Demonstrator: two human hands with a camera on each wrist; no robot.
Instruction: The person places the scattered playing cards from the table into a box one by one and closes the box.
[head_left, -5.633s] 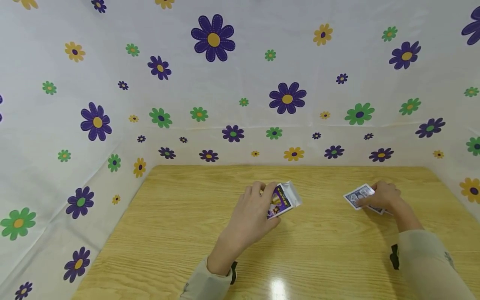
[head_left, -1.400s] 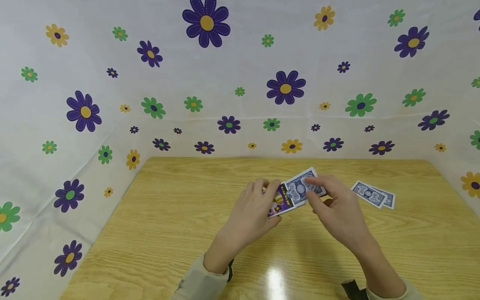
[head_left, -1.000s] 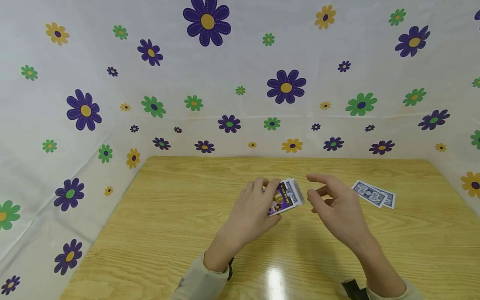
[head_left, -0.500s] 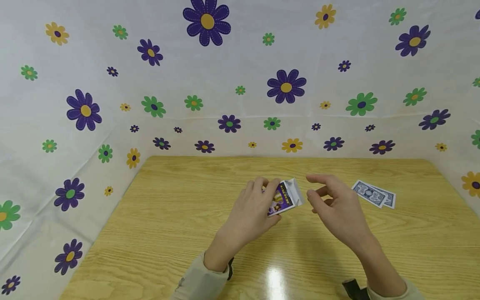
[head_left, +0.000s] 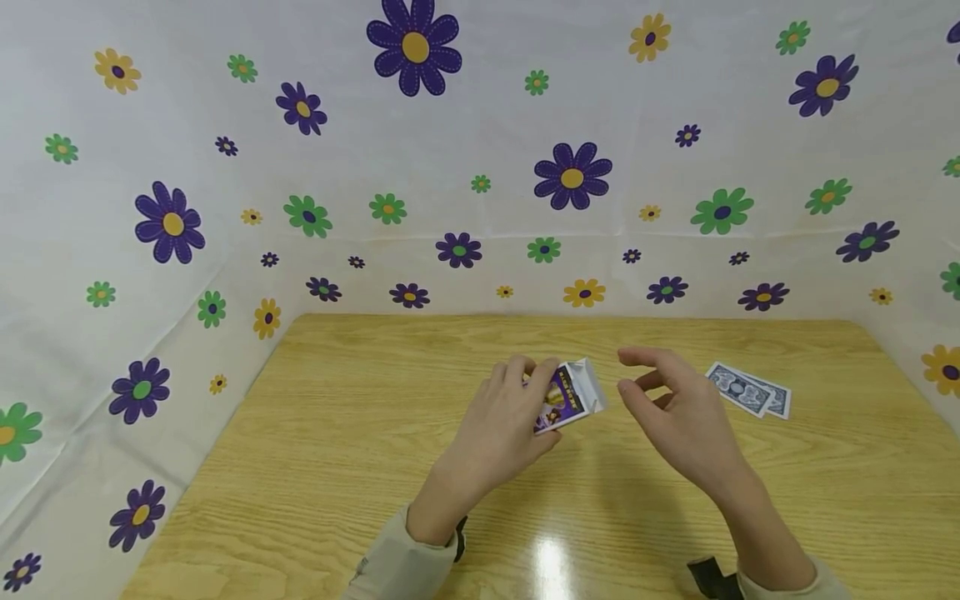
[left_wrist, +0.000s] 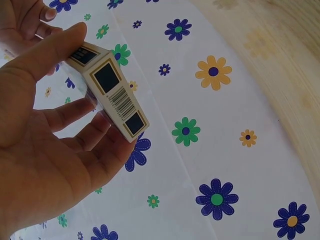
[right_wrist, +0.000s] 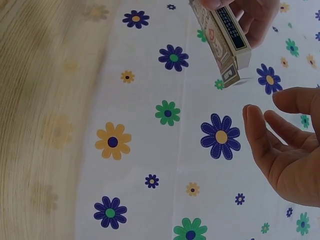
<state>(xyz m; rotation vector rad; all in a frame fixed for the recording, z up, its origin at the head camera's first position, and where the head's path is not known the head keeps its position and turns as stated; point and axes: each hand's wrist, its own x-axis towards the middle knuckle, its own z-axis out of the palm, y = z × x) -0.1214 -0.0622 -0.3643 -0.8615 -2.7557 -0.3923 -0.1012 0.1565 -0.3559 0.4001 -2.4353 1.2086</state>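
My left hand (head_left: 495,433) grips a small playing-card box (head_left: 562,400) with a purple picture on its upper face, held above the wooden table. The box's white end flap (head_left: 589,388) stands out toward the right. No card shows beyond the opening. In the left wrist view, thumb and fingers hold the box (left_wrist: 120,97) by its edges, its barcode end facing the camera. A short gap right of the flap, my right hand (head_left: 686,429) hovers with loosely bent fingers and nothing between them. Two blue-backed playing cards (head_left: 738,389) lie overlapping on the table beyond it.
The wooden table (head_left: 337,433) ends at the back against a white cloth (head_left: 480,100) printed with flowers, which also rises along both sides. Dark wrist mounts (head_left: 712,577) sit at the cuffs of the light sleeves.
Earlier my right hand lifted a card from those at right, then slid it into the box. That card has disappeared inside, and my right hand now hovers apart from the box.
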